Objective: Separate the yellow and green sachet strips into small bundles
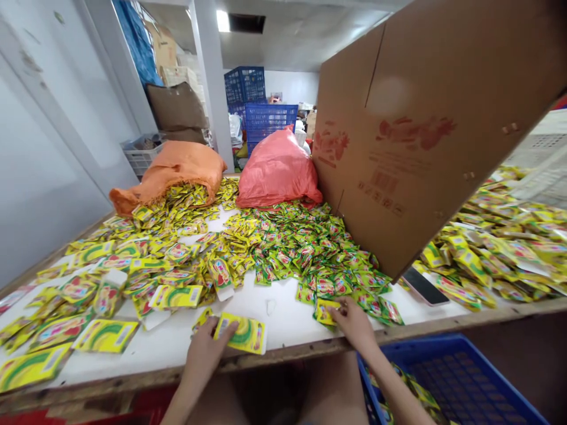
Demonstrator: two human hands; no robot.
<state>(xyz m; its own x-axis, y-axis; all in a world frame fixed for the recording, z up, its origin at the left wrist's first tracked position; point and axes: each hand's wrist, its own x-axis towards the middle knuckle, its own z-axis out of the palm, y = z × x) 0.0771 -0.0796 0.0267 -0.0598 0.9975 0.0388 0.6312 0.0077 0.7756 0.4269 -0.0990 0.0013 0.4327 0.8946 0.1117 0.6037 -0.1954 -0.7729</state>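
Yellow sachets lie heaped across the white table (283,321). At its near edge, the left hand (204,352) pinches a large sachet (243,333), while the right hand (354,321) grips a small sachet (325,311) drawn from the pile (310,248). A blue crate (465,378) sits below the right arm, handy for dropping.

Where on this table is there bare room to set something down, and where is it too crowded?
Bare white table shows along the near edge between the left hand and right hand, below the sachet heap. Crowded: the heap, the large packets at left, and right of the cardboard box.
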